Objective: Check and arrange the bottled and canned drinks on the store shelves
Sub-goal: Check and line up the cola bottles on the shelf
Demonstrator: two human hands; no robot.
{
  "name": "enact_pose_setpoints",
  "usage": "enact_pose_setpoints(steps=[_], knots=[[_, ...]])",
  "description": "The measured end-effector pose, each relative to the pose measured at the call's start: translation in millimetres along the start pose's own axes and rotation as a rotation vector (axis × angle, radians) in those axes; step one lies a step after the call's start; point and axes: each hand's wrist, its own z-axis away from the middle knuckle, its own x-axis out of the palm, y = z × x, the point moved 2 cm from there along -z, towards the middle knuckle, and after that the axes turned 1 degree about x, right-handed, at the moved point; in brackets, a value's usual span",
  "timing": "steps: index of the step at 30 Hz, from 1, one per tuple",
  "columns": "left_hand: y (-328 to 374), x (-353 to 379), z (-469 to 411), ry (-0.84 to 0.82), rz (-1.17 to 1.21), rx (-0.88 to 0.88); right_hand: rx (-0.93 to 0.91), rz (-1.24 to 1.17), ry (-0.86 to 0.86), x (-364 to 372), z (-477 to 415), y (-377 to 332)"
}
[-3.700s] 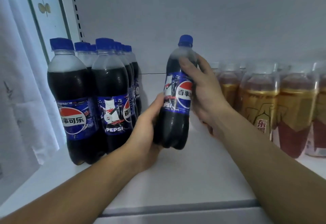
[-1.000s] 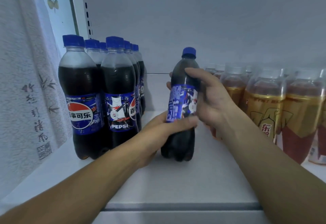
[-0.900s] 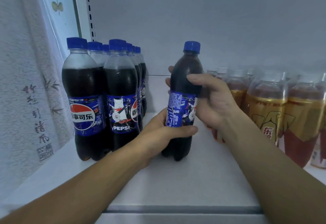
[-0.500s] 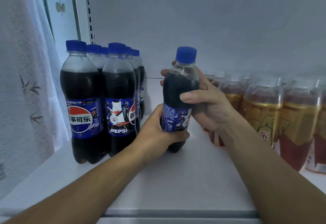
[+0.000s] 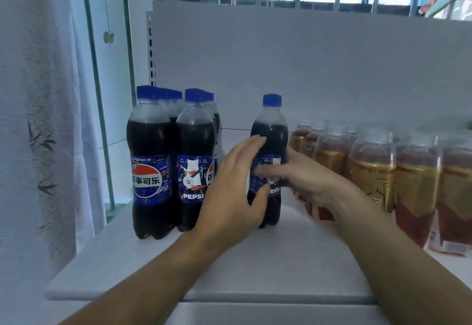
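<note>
Fingers (image 5: 251, 144) straight, left hand (image 5: 229, 191) touches cola bottle (image 5: 270, 130) (right hand (image 5: 310, 181) curls round it).

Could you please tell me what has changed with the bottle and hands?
The bottle, tilted in both hands before, now stands upright on the shelf. The left hand has loosened its grip and lies open against it; the right hand still holds it. The cola row and tea bottles stayed put.

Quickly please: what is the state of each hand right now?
Left hand: open, straight fingers resting against the Pepsi bottle.
Right hand: closed, fingers curled round the same bottle's label, holding it.
</note>
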Motion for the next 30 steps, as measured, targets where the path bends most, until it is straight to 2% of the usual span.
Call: enact_pose_setpoints(steps=[4, 6, 9, 12, 18, 22, 30], knots=[[1.0, -33.5, 3.1, 0.083, -0.314, 0.317, 0.145, 0.303, -0.04, 1.4, 9.5, -2.9], [-9.9, -47.1, 3.5, 0.09, -0.485, 0.364, 0.184, 0.373, -0.026, 3.8, 9.5, -8.3], [-25.5, -53.9, 7.9, 0.057, -0.589, 0.345, 0.18, 0.383, 0.032, 11.9, 1.1, -12.6], [-35.7, -52.1, 16.2, 0.039, -0.601, 0.336, 0.162, 0.322, 0.127, 24.1, -12.8, -9.5], [-40.9, -59.3, 20.6, 0.125, -0.47, 0.205, 0.185, 0.268, 0.293, 35.4, -66.0, 9.2], [-44.1, -55.8, 21.6, 0.137, -0.489, 0.218, 0.188, 0.285, 0.408, 38.4, -101.5, 25.2], [-46.3, -55.3, 22.0, 0.149, -0.471, 0.256, 0.158, 0.271, 0.519, 50.1, -140.0, 38.2]])
